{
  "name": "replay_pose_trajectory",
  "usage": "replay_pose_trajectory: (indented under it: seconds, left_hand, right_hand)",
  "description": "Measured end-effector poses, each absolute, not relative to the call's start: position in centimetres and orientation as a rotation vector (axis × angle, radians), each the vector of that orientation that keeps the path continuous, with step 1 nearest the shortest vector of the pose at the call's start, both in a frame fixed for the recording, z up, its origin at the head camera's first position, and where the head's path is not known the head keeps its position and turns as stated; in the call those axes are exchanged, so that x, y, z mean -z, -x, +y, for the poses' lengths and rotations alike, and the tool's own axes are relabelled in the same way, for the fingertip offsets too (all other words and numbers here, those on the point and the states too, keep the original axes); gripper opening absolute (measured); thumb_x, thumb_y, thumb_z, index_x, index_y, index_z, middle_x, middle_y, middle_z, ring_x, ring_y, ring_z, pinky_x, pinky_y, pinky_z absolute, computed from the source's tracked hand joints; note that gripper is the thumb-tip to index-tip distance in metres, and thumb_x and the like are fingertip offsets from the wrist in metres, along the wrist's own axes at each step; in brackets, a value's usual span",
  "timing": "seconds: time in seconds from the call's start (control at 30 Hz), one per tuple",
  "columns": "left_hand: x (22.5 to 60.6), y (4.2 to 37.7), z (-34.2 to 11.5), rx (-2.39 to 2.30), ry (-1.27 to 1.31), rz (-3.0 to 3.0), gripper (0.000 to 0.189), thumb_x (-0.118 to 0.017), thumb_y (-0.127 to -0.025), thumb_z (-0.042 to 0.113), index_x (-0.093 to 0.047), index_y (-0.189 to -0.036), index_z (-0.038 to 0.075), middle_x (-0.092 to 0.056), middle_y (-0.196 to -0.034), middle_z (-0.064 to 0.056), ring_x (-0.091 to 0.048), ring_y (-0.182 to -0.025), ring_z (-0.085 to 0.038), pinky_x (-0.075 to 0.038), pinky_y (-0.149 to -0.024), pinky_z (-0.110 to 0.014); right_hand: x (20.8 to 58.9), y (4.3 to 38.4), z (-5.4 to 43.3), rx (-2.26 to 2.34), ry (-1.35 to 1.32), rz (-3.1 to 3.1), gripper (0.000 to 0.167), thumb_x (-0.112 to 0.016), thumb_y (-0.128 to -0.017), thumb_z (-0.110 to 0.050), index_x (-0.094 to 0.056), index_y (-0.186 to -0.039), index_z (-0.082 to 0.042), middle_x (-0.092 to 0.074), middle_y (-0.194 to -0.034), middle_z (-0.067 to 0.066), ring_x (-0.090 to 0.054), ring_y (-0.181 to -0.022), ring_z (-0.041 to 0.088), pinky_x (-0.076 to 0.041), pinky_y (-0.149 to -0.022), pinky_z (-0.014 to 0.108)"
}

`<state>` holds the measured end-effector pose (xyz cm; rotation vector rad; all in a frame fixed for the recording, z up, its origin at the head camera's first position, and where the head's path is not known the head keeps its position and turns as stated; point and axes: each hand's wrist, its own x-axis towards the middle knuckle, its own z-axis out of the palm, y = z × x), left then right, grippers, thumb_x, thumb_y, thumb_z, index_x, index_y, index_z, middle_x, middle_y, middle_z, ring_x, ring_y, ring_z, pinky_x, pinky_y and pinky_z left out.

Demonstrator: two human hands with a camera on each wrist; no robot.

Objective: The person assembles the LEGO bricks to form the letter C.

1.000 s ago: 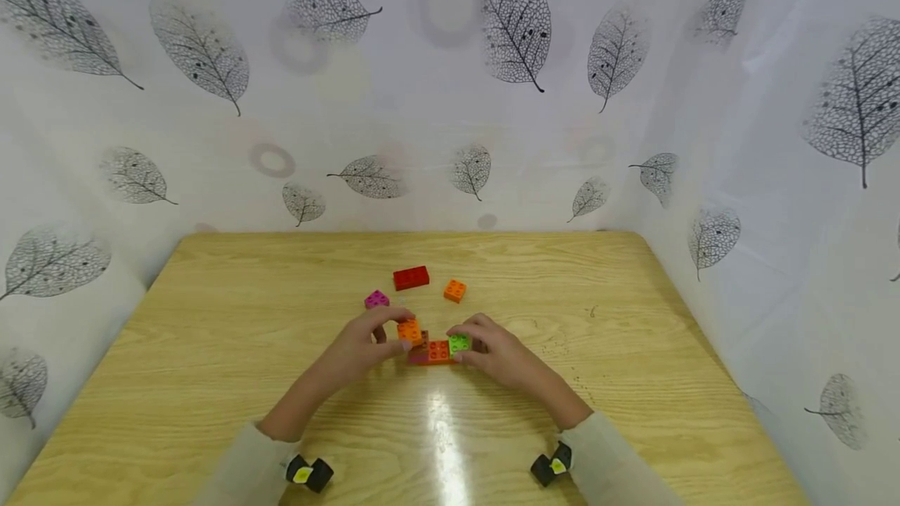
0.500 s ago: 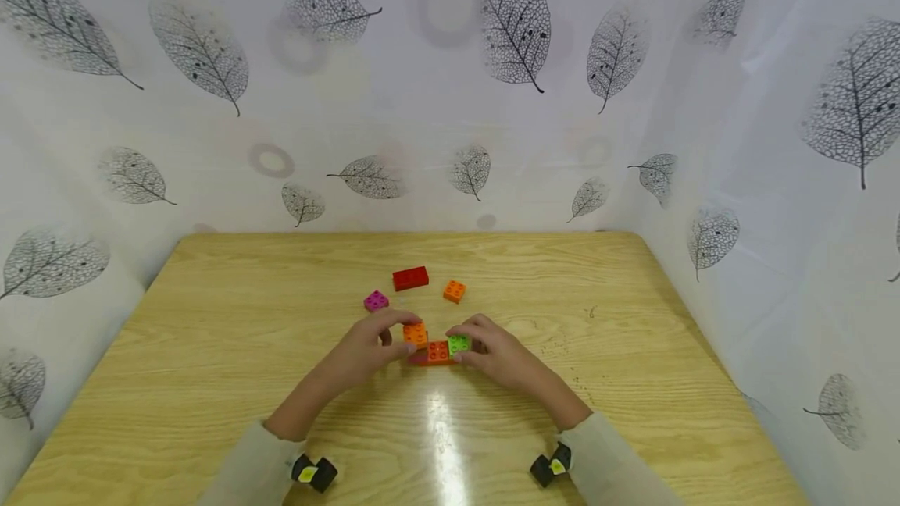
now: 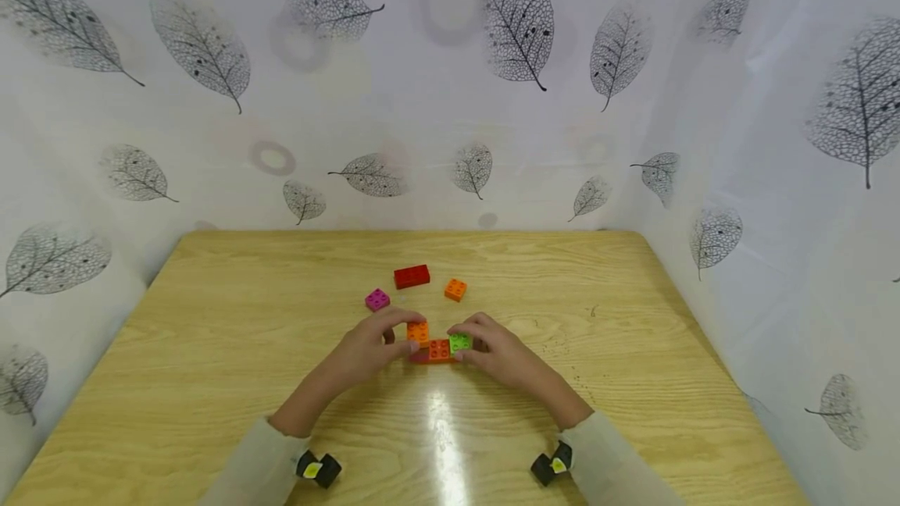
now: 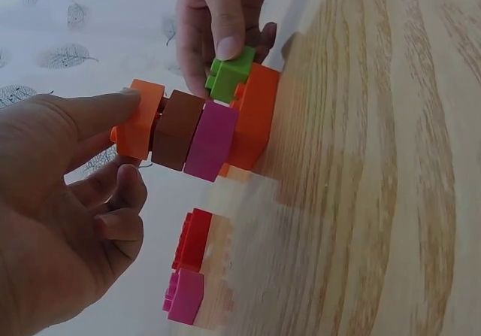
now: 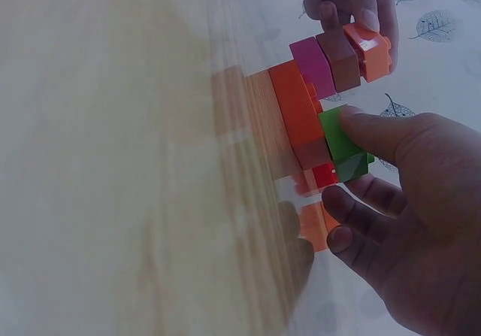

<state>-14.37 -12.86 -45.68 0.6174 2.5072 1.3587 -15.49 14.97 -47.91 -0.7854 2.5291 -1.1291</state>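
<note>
My left hand (image 3: 369, 346) pinches an orange toy building brick (image 3: 417, 332) between thumb and fingers. In the left wrist view that brick sits right at the studs of a brown brick (image 4: 177, 131), slightly askew, with a thin gap showing. Below the brown one is a magenta brick (image 4: 213, 139), stacked on the left end of a long orange-red brick (image 4: 254, 118) that lies on the table. On the base's right end is a green brick (image 5: 346, 144), pinched by my right hand (image 3: 499, 350). Bare studs show between the two sides in the head view.
Behind the hands lie a long red brick (image 3: 412, 276), a loose magenta brick (image 3: 377, 300) and another orange brick (image 3: 455, 289). The wooden table (image 3: 232, 318) ends at a leaf-patterned curtain (image 3: 422, 100) at the back and sides.
My left hand has moved slightly right with the orange brick, which now covers the brown brick in the head view. The right hand has stayed on the green brick.
</note>
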Motion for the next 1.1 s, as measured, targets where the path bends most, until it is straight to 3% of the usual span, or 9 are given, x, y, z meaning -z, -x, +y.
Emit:
replay_pose_trajectory:
  seconds: [0.3, 0.97, 1.1]
  left_hand:
    - [45.38, 14.21, -12.48, -1.244, -0.571, 2.624, 0.036, -0.069, -0.095, 0.038, -0.064, -0.13, 0.033, -0.06, -0.13, 0.01, -0.051, -0.082, -0.015, -0.046, -0.063, -0.029]
    - [45.95, 14.27, -12.25, -1.249, -0.542, 2.672, 0.033, -0.072, -0.093, 0.035, -0.067, -0.126, 0.035, -0.061, -0.115, 0.016, -0.049, -0.079, -0.014, -0.042, -0.063, -0.029]
    - [46.01, 14.25, -12.3, -1.264, -0.54, 2.649, 0.033, -0.071, -0.094, 0.035, -0.066, -0.127, 0.034, -0.061, -0.118, 0.014, -0.049, -0.08, -0.015, -0.043, -0.063, -0.029]
  right_hand:
    - [48.13, 15.69, 14.99, 1.126, 0.787, 2.536, 0.04, -0.064, -0.1, -0.035, -0.062, -0.136, -0.02, -0.054, -0.12, -0.007, -0.052, -0.086, 0.011, -0.05, -0.073, 0.028]
    - [48.27, 15.71, 14.93, 1.117, 0.774, 2.55, 0.039, -0.065, -0.099, -0.033, -0.062, -0.136, -0.021, -0.055, -0.119, -0.008, -0.052, -0.086, 0.012, -0.049, -0.073, 0.028]
    - [48.25, 15.66, 14.91, 1.119, 0.787, 2.551, 0.039, -0.065, -0.099, -0.032, -0.062, -0.136, -0.02, -0.055, -0.119, -0.006, -0.051, -0.085, 0.012, -0.049, -0.072, 0.028]
